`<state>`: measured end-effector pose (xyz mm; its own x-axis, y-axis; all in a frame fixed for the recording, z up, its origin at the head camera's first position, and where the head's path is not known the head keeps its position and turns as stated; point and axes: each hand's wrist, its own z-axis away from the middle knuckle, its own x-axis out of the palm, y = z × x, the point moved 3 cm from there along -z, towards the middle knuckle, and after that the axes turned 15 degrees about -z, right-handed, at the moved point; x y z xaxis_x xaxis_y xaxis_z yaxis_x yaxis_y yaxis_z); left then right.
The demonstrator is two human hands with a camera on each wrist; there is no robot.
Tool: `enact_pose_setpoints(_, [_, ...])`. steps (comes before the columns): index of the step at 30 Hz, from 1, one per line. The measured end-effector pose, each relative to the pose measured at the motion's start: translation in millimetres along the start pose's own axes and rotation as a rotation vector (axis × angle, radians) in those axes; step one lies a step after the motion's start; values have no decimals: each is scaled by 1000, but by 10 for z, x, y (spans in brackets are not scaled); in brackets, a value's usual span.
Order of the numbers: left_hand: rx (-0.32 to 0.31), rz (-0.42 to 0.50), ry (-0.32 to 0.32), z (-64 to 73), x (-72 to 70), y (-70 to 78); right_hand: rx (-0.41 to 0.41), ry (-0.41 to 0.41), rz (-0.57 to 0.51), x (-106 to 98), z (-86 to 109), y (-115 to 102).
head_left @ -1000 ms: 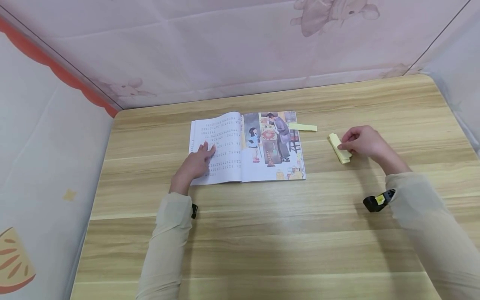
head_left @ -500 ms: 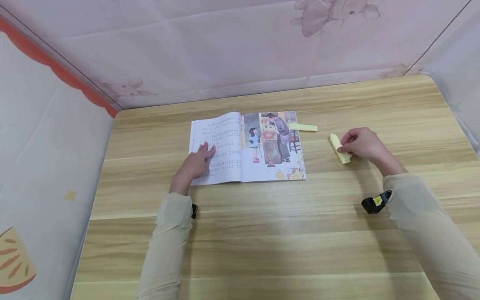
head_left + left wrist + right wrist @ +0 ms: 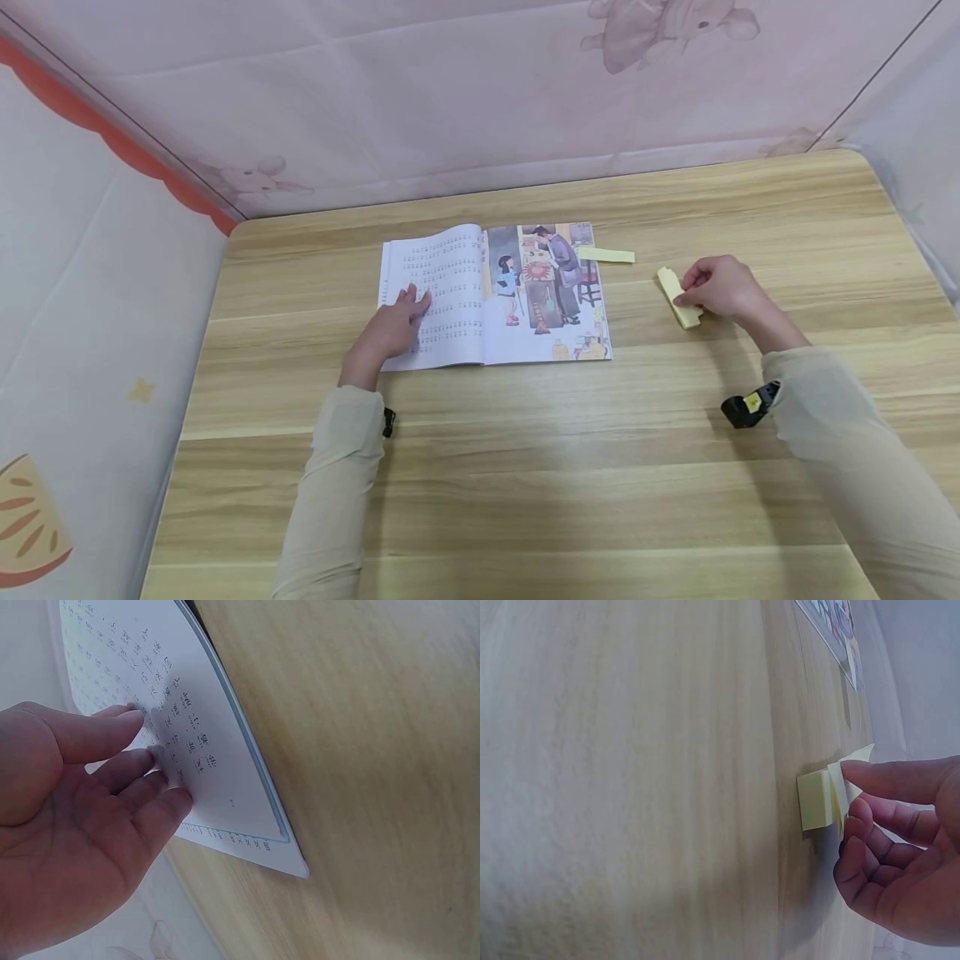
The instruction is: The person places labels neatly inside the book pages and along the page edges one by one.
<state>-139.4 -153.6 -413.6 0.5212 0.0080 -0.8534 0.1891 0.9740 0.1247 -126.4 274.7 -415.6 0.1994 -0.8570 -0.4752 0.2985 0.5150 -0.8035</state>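
An open picture book (image 3: 502,342) lies on the wooden table, text on its left page and a coloured picture on its right. My left hand (image 3: 390,327) rests its fingertips on the text page; in the left wrist view the fingers (image 3: 161,814) are loosely bent against the paper. One yellow sticky note (image 3: 617,256) juts out past the right page's edge. Farther right, a thick pad of narrow yellow sticky notes (image 3: 814,802) sits on the table. My right hand (image 3: 723,287) pinches a top sheet (image 3: 838,791) between thumb and finger, and its edge curls off the pad.
The table (image 3: 540,483) meets a pale pink printed wall cover (image 3: 465,100) behind the book. Another covered wall (image 3: 82,275) stands to the left. A black wrist camera (image 3: 750,406) hangs under the right sleeve.
My right hand and forearm have shifted slightly to the left, still at the sticky note pad. The left hand and the book have stayed put.
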Motion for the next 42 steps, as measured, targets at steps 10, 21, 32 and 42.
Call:
enact_pose_setpoints(10, [-3, 14, -5, 12, -8, 8, 15, -14, 8, 4, -1, 2])
enact_pose_setpoints(21, [-14, 14, -19, 20, -12, 7, 7, -12, 0, -4, 2, -15])
enact_pose_setpoints(32, [-20, 23, -20, 18, -9, 4, 23, -39, -26, -9, 0, -5])
enact_pose_setpoints(42, [-11, 14, -15, 11, -9, 1, 10, -41, -22, -4, 11, -8])
